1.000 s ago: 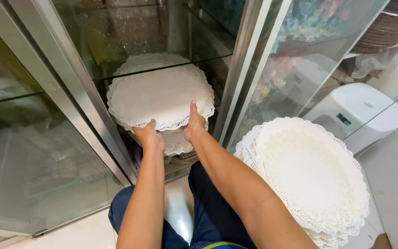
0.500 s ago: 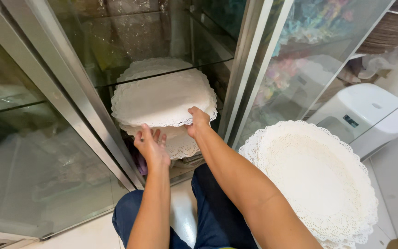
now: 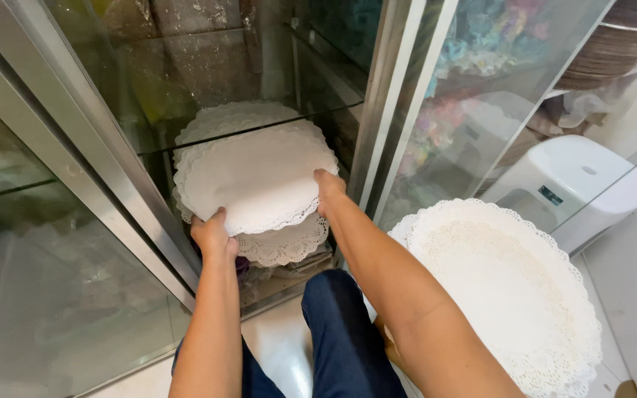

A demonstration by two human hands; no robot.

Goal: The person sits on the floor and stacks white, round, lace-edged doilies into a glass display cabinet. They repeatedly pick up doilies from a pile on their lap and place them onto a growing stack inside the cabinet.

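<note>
Your left hand (image 3: 211, 234) grips the near-left edge of a stack of round white lace-edged paper doilies (image 3: 256, 177), fingers curled under the rim and thumb on top. Your right hand (image 3: 328, 189) holds the right edge of the same stack, fingers closed on the scalloped border. The stack sits level between both hands, inside a glass display cabinet with silver metal frame posts (image 3: 388, 110), just below a clear glass shelf (image 3: 259, 129) whose front edge crosses above it.

Behind the held stack, a second pile of white doilies (image 3: 234, 116) shows on the cabinet's far side; whether it rests on the shelf or below it cannot be told through the glass. A smaller white lace doily (image 3: 289, 245) lies under the held stack, near the cabinet floor.

To your right, outside the cabinet, a large stack of white lace paper doilies (image 3: 506, 287) lies beside your right forearm. Beyond it stands a white plastic bin with a rounded lid (image 3: 576, 180). Your knee in dark blue trousers (image 3: 344, 332) is below your arms, over a pale tiled floor (image 3: 282, 354).
</note>
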